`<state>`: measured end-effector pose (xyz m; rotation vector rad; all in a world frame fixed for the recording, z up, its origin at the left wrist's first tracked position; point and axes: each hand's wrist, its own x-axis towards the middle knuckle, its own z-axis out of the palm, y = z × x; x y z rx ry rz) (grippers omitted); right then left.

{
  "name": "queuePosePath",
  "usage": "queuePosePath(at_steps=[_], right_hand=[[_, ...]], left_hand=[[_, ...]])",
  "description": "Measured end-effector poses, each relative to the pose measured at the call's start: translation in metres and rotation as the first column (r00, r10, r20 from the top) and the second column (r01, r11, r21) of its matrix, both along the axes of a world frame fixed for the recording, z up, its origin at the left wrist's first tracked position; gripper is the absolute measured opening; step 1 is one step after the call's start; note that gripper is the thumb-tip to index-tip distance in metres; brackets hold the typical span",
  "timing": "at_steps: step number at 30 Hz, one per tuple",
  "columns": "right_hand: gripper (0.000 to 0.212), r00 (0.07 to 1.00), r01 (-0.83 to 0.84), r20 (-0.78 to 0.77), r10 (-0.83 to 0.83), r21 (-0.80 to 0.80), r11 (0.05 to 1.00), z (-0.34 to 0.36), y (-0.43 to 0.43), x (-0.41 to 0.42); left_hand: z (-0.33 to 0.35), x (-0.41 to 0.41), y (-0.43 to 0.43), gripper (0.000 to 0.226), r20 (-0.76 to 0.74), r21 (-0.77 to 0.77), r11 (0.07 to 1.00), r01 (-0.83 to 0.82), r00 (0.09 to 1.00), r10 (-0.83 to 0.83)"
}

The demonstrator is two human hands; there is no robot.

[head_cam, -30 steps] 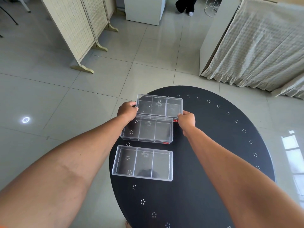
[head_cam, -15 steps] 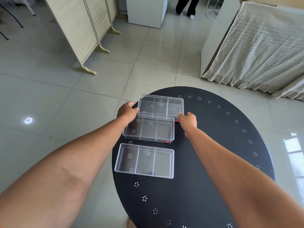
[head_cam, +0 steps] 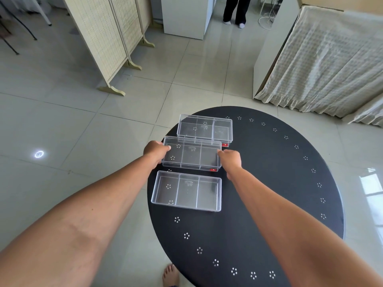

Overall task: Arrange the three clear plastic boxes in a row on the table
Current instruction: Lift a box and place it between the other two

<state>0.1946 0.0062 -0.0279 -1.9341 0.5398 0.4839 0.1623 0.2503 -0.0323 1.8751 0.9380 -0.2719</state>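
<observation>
Three clear plastic boxes with dividers lie one behind another on the round black table (head_cam: 269, 183). The far box (head_cam: 205, 129) rests near the table's back edge, with no hand on it. The middle box (head_cam: 191, 155) is gripped at both short ends: my left hand (head_cam: 155, 151) holds its left end and my right hand (head_cam: 230, 160) holds its right end. The near box (head_cam: 186, 190) lies flat just in front of it, untouched. The middle box's far edge overlaps the front of the far box in view.
A folding woven screen (head_cam: 107, 38) stands on the tiled floor at the back left. A cloth-covered piece of furniture (head_cam: 323, 59) is at the back right. A person's legs (head_cam: 236, 11) stand beside a white cabinet (head_cam: 186, 15). My bare foot (head_cam: 171, 275) shows below the table edge.
Both hands have let go of the far box, which now rests on the table, and have moved back to grip the ends of the middle box.
</observation>
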Motion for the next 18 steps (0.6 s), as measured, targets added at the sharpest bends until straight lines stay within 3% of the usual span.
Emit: queuePosePath(at_steps=[3,11,18], right_hand=[[0.023,1.000,-0.014,-0.012,0.014,0.010,1.000,-0.003,0.000,-0.008],[0.035,0.999,0.051,-0.016,-0.051,-0.008,0.999,-0.004,-0.020,-0.012],[0.039,0.994,0.108,-0.020,-0.108,-0.013,0.994,-0.001,-0.027,-0.011]], left_hand=[[-0.001,-0.008,-0.004,0.051,0.019,-0.048,0.999,-0.023,1.000,0.024],[0.000,-0.007,-0.024,0.040,0.069,-0.089,0.996,0.004,0.998,0.002],[-0.001,0.000,-0.031,0.044,0.072,-0.079,0.997,0.025,0.997,-0.019]])
